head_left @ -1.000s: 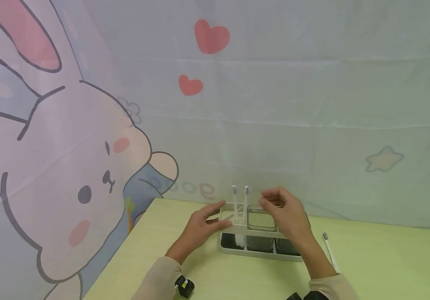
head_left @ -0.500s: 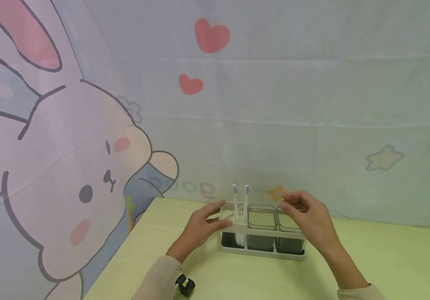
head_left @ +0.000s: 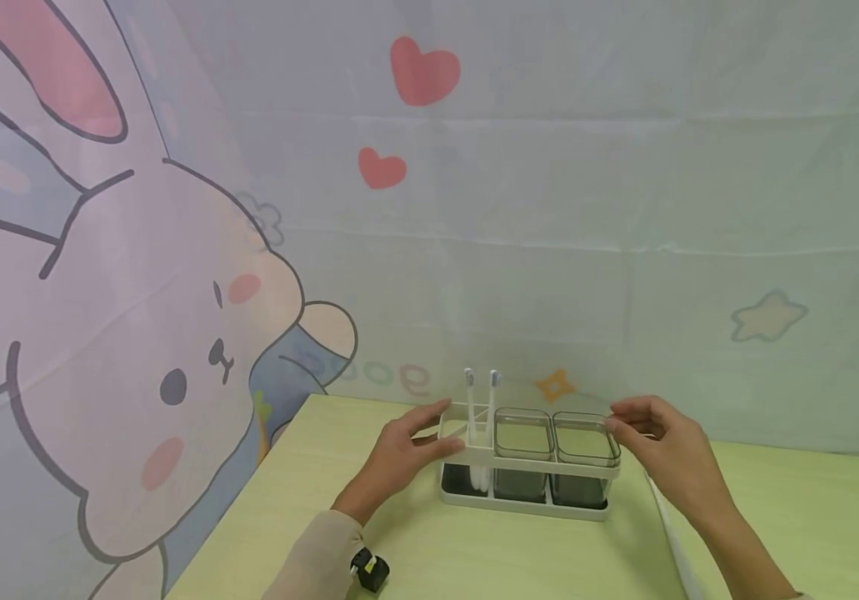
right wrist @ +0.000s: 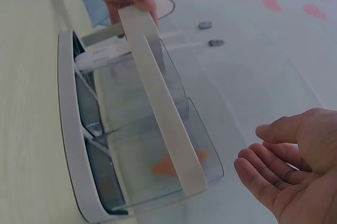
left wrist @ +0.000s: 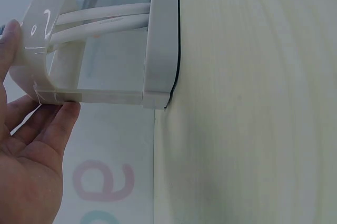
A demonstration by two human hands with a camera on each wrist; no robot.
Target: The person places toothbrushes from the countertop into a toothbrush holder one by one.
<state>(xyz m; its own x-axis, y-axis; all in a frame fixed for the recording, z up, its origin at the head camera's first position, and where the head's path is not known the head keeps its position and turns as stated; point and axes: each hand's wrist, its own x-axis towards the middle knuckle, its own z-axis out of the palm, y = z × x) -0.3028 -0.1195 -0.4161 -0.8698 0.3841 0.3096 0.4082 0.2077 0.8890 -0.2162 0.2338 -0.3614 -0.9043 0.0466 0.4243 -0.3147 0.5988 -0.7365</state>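
The white holder (head_left: 525,492) stands on the pale green table (head_left: 429,550), near its far edge, close to the printed cloth behind it; it is a long tray with a white rail running around its top. In the left compartment two white toothbrushes (head_left: 480,408) stand upright, with their heads above the rail; in the middle and right compartments sit two clear square cups (head_left: 555,446), side by side and touching each other.

The left hand (head_left: 402,458) is at the left end of the holder; its thumb lies on the near part of the rail and its fingers reach to the far part, so it holds the rail lightly, with the fingers only little bent. In the left wrist view the fingertips (left wrist: 66,116) touch the rail's corner and the thumb presses the other side of it.

The right hand (head_left: 665,454) is just beside the right end of the holder; its fingers are loosely curved and it holds nothing. In the right wrist view the palm (right wrist: 295,174) is open toward the right cup with a clear gap between them.

A third white toothbrush (head_left: 669,533) lies flat on the table at the right, partly hidden under the right forearm; a small black device (head_left: 369,572) is on the left wrist, at the end of the beige sleeve (head_left: 312,558).
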